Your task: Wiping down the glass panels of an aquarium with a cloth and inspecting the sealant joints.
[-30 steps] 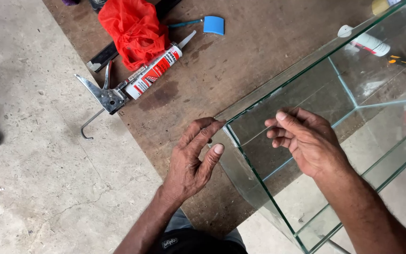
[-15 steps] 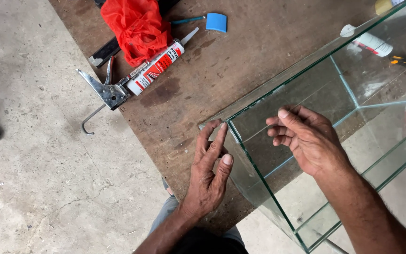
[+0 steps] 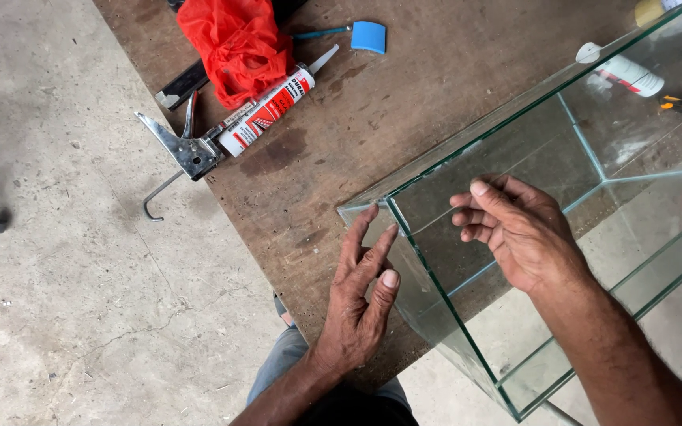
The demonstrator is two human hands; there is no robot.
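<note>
A clear glass tank [image 3: 570, 150] stands on a brown wooden table [image 3: 451, 71], its near corner toward me. My left hand [image 3: 361, 296] lies flat against the outside of the tank's near end pane, fingers straight and pointing up to the top corner. My right hand [image 3: 518, 229] is inside the tank just behind that corner, fingers curled, thumb stretched toward the pane's top edge. Neither hand holds anything.
A caulking gun [image 3: 234, 126] with a red and white sealant tube lies on the table's left side beside a red plastic bag [image 3: 238, 39]. A blue-headed scraper [image 3: 361, 35] lies farther back. Another sealant tube [image 3: 621, 71] shows through the glass. Grey concrete floor [image 3: 65, 276] spreads to the left.
My left hand has straightened and slid up the outside of the near pane toward the top corner. My right hand has stayed in place inside the tank.
</note>
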